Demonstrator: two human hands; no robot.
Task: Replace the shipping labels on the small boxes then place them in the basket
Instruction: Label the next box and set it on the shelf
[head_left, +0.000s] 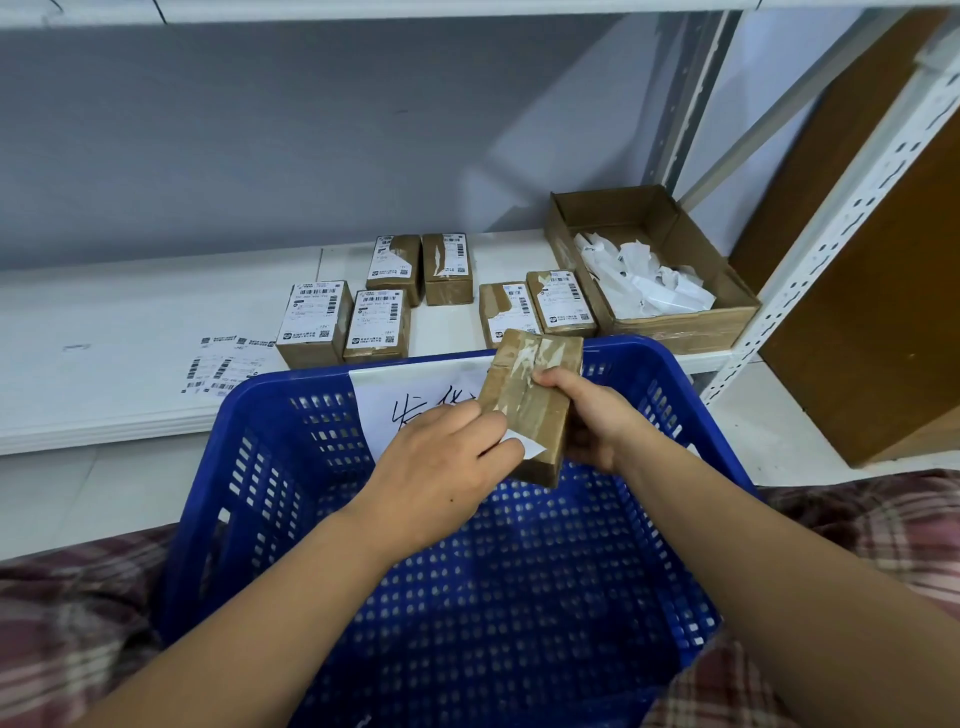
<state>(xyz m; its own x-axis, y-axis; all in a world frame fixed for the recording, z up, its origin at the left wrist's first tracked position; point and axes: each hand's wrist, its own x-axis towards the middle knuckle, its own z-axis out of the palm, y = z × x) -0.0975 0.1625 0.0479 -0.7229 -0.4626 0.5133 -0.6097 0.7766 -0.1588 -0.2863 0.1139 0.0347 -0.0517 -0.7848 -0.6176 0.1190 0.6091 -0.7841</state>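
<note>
Above the blue basket (291, 467) my right hand (592, 421) grips a small brown taped box (535, 395), thumb on its top face. My left hand (447, 467) pinches a white label piece (522, 448) at the box's near end. The box's top shows torn white residue and tape. Several small boxes with shipping labels (376, 325) stand on the white shelf (104, 374) behind the basket. Fresh label sheets (223, 364) lie flat on the shelf at the left.
An open cardboard tray (727, 312) holding crumpled torn labels sits at the back right. A white slotted rack post (831, 239) and a brown board (883, 312) rise on the right. A handwritten paper sign (410, 395) hangs on the basket's far wall.
</note>
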